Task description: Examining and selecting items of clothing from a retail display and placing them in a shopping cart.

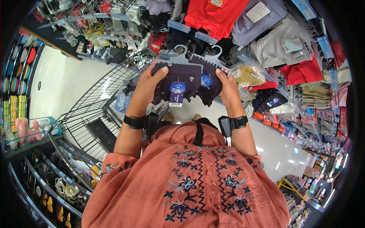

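Observation:
Two dark navy garments, likely underwear, hang from pale plastic clip hangers between my hands. My left hand (pixel 151 81) pinches the upper left corner of the nearer garment (pixel 162 78), its thumb lying over the front. A round blue tag and a barcode label (pixel 176 98) dangle from that piece. The second garment (pixel 215 82) sits partly behind the first, and my right hand (pixel 228 82) grips its upper right edge with the thumb on top. Both hanger hooks, one on the left hanger (pixel 180 57) and one on the right hanger (pixel 218 52), point away from me.
A black wire shopping cart (pixel 85 97) stands at my left, with clothing in its far part. Ahead and right, racks carry red shorts (pixel 216 17), a grey garment (pixel 281 42) and folded packs (pixel 315 95). Slippers (pixel 50 203) fill shelves at lower left.

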The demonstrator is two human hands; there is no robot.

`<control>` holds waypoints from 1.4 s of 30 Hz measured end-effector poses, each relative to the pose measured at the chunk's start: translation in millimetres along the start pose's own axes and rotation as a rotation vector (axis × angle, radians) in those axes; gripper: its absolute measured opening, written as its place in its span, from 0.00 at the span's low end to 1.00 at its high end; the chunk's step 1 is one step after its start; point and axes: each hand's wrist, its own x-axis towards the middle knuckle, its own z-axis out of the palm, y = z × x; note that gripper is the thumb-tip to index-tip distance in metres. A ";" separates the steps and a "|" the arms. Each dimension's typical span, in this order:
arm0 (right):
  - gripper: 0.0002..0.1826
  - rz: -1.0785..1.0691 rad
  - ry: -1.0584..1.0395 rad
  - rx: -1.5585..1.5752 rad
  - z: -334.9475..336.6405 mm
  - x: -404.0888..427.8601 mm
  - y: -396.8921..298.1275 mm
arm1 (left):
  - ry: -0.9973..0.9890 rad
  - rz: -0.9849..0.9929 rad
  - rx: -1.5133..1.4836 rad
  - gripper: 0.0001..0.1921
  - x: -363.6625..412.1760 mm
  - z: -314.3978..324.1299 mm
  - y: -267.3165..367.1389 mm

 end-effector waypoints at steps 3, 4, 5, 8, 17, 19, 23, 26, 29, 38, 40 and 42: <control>0.09 -0.009 0.034 0.008 -0.4 8.4 3.2 | 0.021 -0.001 -0.039 0.21 -0.2 -6.8 -3.4; 0.09 -0.019 0.064 0.016 -2.9 11.8 5.2 | 0.026 0.005 -0.035 0.20 0.1 -9.7 -4.6; 0.08 -0.029 0.093 0.024 -5.1 14.5 6.8 | 0.032 0.011 -0.032 0.19 0.1 -12.0 -5.3; 0.08 0.010 0.167 0.046 -6.1 18.8 9.2 | 0.037 0.004 -0.037 0.18 -5.1 -16.4 -7.5; 0.09 0.033 0.052 0.092 -6.1 44.1 7.1 | 0.063 0.010 -0.037 0.21 -6.2 -24.4 -13.9; 0.09 0.031 0.053 0.067 -6.3 41.6 6.9 | 0.059 0.008 -0.046 0.20 -7.0 -21.6 -13.2; 0.10 0.014 0.024 0.072 -6.9 31.8 6.5 | 0.053 -0.005 -0.048 0.20 -6.4 -21.9 -15.9; 0.10 0.014 -0.009 0.093 -8.2 27.8 6.0 | 0.048 -0.021 -0.024 0.18 -6.3 -21.0 -15.8; 0.10 0.007 -0.017 0.086 -9.9 28.8 6.7 | 0.054 -0.024 -0.017 0.20 -5.4 -17.7 -15.6; 0.11 0.012 -0.049 0.081 -12.6 29.6 6.7 | 0.057 -0.015 -0.021 0.21 -6.4 -12.4 -13.5; 0.11 0.014 -0.047 0.079 -11.1 27.6 4.0 | 0.060 -0.013 -0.013 0.21 -5.2 -13.6 -14.2; 0.12 0.017 -0.046 0.077 -12.5 29.0 4.9 | 0.059 -0.024 -0.037 0.21 -4.8 -14.8 -14.8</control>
